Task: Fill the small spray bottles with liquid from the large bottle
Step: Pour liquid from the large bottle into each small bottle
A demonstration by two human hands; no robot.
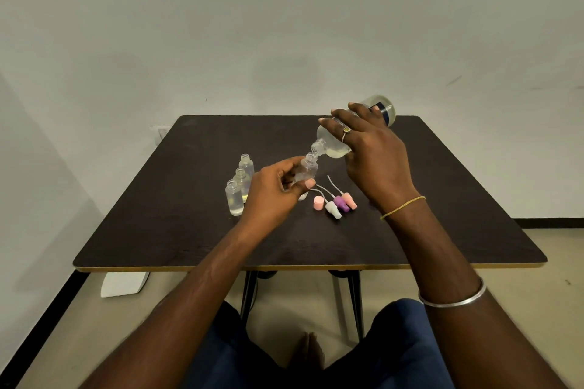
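My left hand [278, 189] grips a small clear bottle [307, 169], tilted with its open neck up to the right. My right hand [369, 155] holds the large clear bottle [331, 144] tipped down to the left, its mouth touching the small bottle's neck. Pale liquid lies in the large bottle's lower side. Three more small open bottles [240, 183] stand in a row to the left, each holding some liquid. Spray heads [335, 204] in pink, white and purple lie on the table between my hands.
The dark square table [189, 230] stands against a white wall. A white object [123, 284] lies on the floor under its left front corner. My knees sit below the table's front edge.
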